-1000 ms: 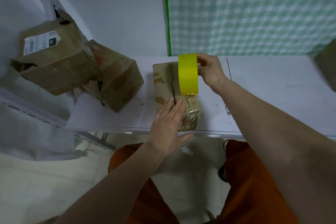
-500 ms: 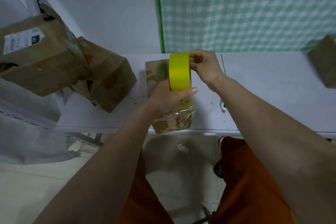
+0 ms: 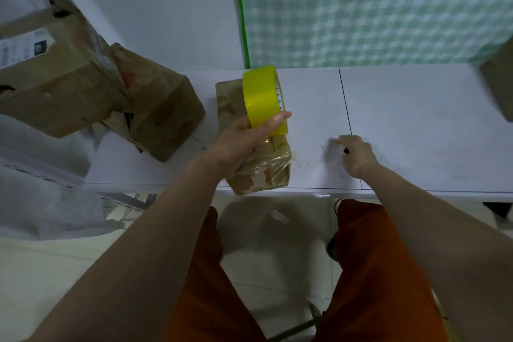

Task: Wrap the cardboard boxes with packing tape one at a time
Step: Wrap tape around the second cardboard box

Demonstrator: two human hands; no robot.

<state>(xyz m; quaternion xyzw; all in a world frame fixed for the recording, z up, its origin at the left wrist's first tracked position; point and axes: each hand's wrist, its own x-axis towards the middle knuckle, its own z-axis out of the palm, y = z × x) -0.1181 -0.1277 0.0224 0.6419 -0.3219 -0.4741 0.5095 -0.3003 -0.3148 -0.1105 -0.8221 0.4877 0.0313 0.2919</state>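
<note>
A small worn cardboard box lies on the white table, its near end wrapped in clear tape and reaching the table's front edge. My left hand grips a yellow roll of packing tape upright just above the box. My right hand is low on the table to the right of the box. Its fingers are curled and pinch a small dark object; the fingertips are blurred.
Two larger battered cardboard boxes lean together at the table's left end. Another box shows at the right edge. A green checked cloth hangs behind. My orange-clad legs are below the table edge.
The tape roll passed from my right hand to my left hand. My right hand let go and dropped to the table on the right, closing on the small dark object.
</note>
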